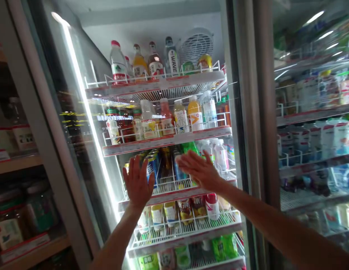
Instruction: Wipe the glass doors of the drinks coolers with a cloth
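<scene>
My left hand [137, 183] is raised with its fingers spread, holding nothing, in front of the third shelf of a lit drinks fridge. Behind it on that shelf stand blue cans [152, 167]. To the right, my right hand [201, 170] is stretched out flat, slightly blurred at the fingertips, and also holds nothing. Near its fingers are a green bottle [190, 147] and white-capped bottles [220, 153]. Light reflections lie over the shelves, as from a glass pane; I cannot tell whether either palm touches it.
The top shelf [160, 86] holds bottles, including a red-capped water bottle [118, 62]. An orange juice bottle [194, 112] stands one shelf down. Lower, there is a row of cans and bottles [171, 213]. A metal door frame [249, 123] divides off another stocked fridge; shelved jars [11, 217] are at left.
</scene>
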A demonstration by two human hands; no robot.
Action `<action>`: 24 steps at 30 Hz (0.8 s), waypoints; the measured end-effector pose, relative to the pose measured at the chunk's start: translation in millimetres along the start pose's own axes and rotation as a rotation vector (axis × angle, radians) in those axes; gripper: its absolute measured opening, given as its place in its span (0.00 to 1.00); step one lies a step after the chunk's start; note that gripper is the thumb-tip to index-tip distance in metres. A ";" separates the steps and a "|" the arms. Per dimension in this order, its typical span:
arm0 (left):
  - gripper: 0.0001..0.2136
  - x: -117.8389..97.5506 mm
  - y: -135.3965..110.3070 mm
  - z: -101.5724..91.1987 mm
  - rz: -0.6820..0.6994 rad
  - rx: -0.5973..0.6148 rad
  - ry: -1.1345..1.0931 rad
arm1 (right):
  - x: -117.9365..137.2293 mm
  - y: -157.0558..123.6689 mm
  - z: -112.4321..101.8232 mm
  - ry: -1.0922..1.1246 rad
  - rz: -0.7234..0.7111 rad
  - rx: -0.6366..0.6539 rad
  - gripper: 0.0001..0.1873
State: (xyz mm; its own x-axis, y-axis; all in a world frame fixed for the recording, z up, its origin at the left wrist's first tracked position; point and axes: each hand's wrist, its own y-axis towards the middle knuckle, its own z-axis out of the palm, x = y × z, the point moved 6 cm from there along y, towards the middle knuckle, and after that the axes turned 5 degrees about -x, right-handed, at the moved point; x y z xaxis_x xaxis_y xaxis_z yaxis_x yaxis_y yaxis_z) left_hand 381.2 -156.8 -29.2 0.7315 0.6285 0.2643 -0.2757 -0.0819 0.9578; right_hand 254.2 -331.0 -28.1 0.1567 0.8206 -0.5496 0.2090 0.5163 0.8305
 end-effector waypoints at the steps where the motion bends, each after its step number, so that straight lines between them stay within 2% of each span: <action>1: 0.30 0.2 -0.2 0.1 0.000 -0.001 0.002 | -23.8 1.5 -5.6 -0.028 0.106 -0.055 0.28; 3: 0.30 0.3 -0.5 0.4 0.003 -0.002 0.004 | -69.4 4.3 -17.0 -0.101 0.328 -0.190 0.31; 4: 0.30 0.5 -0.6 0.6 0.001 -0.001 0.006 | -83.5 4.7 -20.5 -0.134 0.417 -0.240 0.32; 6: 0.30 0.8 -0.6 0.7 -0.001 -0.006 0.006 | -83.7 4.1 -20.5 -0.155 0.484 -0.273 0.32; 8: 0.30 0.5 -0.4 0.3 0.002 -0.012 0.000 | -49.4 1.6 -11.9 -0.108 0.380 -0.198 0.31; 11: 0.30 0.4 0.1 -0.3 -0.001 -0.016 -0.010 | 21.7 -8.9 1.2 -0.014 0.014 -0.033 0.26; 12: 0.30 0.4 0.2 -0.3 -0.003 -0.014 -0.014 | 33.5 -13.3 2.3 -0.001 -0.071 0.003 0.25; 13: 0.30 0.5 0.4 -0.3 -0.006 -0.014 -0.017 | 34.2 -16.5 1.3 -0.002 -0.105 0.022 0.24; 15: 0.30 0.4 0.4 -0.3 -0.006 -0.015 -0.020 | 2.7 -17.9 -7.4 -0.049 0.001 -0.014 0.25; 18: 0.30 0.6 -0.1 0.3 -0.012 -0.014 -0.025 | -78.7 -16.7 -27.0 -0.173 0.374 -0.187 0.30; 20: 0.30 0.9 -0.5 0.8 -0.016 -0.010 -0.024 | -107.4 -16.6 -31.7 -0.217 0.546 -0.278 0.31; 22: 0.30 1.0 -1.0 1.0 -0.015 -0.006 -0.020 | -96.8 -13.7 -24.1 -0.189 0.564 -0.270 0.32; 24: 0.29 1.1 -1.2 0.9 -0.012 -0.004 -0.018 | -55.3 -8.8 -8.9 -0.110 0.443 -0.179 0.33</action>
State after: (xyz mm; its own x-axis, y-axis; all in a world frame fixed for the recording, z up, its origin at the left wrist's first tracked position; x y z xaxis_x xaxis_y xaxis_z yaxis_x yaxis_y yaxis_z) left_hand 382.9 -156.6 -29.9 0.7461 0.6151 0.2548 -0.2690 -0.0716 0.9605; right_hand 235.1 -378.8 -4.2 0.2965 0.9450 -0.1380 -0.0682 0.1650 0.9839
